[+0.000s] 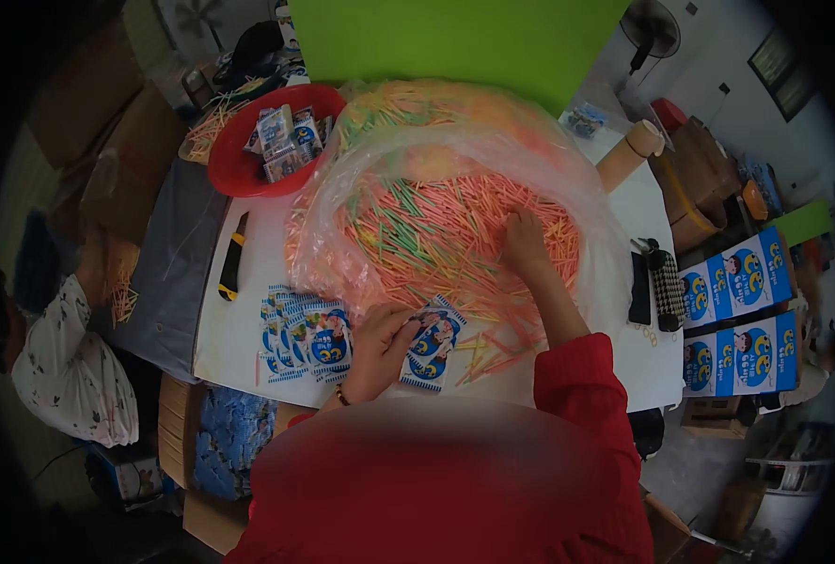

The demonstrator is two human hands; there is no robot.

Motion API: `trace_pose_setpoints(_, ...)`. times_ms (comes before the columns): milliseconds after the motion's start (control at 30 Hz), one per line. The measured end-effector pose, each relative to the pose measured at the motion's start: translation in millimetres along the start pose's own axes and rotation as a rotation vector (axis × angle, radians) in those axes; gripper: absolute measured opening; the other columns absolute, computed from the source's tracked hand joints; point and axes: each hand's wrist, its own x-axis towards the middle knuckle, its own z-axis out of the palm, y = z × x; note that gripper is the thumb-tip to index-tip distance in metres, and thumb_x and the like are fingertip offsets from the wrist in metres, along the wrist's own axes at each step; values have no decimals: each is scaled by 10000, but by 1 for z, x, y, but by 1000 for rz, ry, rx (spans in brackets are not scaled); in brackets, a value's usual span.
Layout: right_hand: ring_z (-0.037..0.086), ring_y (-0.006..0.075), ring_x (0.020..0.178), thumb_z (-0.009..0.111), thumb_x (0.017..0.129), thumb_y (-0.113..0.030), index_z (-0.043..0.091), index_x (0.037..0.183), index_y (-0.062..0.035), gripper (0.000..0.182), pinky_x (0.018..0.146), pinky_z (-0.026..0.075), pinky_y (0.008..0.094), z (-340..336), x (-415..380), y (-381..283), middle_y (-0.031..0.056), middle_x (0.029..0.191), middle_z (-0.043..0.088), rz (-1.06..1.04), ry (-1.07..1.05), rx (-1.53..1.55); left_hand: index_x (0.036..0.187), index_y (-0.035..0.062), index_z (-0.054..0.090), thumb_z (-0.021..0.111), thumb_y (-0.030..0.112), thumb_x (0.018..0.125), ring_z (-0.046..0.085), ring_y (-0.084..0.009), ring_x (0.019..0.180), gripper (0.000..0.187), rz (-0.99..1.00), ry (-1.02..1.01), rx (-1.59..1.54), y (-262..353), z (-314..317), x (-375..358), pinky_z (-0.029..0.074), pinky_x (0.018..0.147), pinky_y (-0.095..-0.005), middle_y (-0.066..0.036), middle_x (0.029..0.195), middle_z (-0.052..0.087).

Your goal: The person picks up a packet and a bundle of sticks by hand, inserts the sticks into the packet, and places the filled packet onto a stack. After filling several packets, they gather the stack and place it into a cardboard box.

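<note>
Near the table's front edge, my left hand has its fingers closed on the edge of a blue and white printed packet. Overlapping packets of the same print lie just left of that hand. My right hand reaches into a large clear plastic bag full of thin pink, green and yellow sticks. Its fingers are bent down among the pink sticks, and the fingertips are partly hidden. A few loose sticks lie between the packet and my right sleeve.
A red bowl with packets stands at the back left, above a yellow and black cutter. Blue boxes are stacked at the right. Another person's patterned sleeve shows at the left.
</note>
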Motion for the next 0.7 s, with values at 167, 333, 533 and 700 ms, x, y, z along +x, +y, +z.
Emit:
trace_pose_setpoints(167, 571, 249, 922, 555, 941, -151, 546, 1077, -29, 183, 832, 461, 356, -42, -8, -24, 109, 1028, 598, 428, 74, 740, 1021, -14, 649, 626, 67, 883, 598, -271, 884, 162, -16, 40, -33, 2, -10, 1, 460, 776, -331, -132, 960, 634)
trace_pose_setpoints(333, 521, 69, 851, 534, 985, -175, 544, 1123, -62, 178, 703, 445, 246, -30, -45, -61, 0, 966, 590, 615, 310, 1345, 1033, -19, 638, 579, 77, 936, 606, -189, 884, 148, -159, 6, -251, -13, -8, -4, 463, 752, -300, -86, 924, 631)
trace_pose_setpoints(533, 473, 42, 733, 523, 991, -149, 556, 1057, -71, 108, 609, 393, 212, -26, -53, -65, -31, 881, 565, 597, -36, 1347, 1036, -12, 634, 517, 128, 994, 586, -72, 755, 188, -421, -96, -524, 1, -7, -5, 460, 692, -207, -9, 821, 626)
trace_pose_setpoints(700, 414, 76, 566, 499, 1004, -198, 516, 950, -90, 122, 498, 370, 240, -32, -21, -50, -26, 698, 478, 1002, 354, 1561, 1048, 0, 642, 519, 148, 996, 622, -66, 778, 200, -436, 6, -644, 2, 0, 0, 503, 683, -228, -20, 888, 670)
